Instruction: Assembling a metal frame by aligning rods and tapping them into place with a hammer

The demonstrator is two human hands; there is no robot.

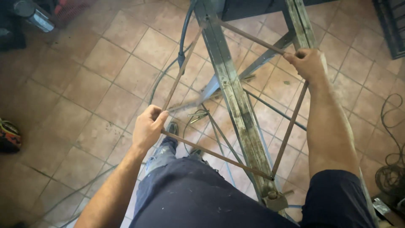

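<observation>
So, looking straight down at both hands gripping a bent rusty rod that forms a square loop, tilted like a diamond. Left hand is closed tight around the loop's left corner, fingers curled over the bar. Right hand is closed around the opposite corner further up, thumb side on top. The loop sits around a long greenish metal beam that runs from the top of the view down between the person's knees, and the loop's near corner touches the beam close to a small clamp at its lower end. Dark blue work trousers with paint flecks fill the bottom. Underneath is a terracotta tile floor, with a dark cable curving along the beam's left and a coil of wire off to the right edge.
</observation>
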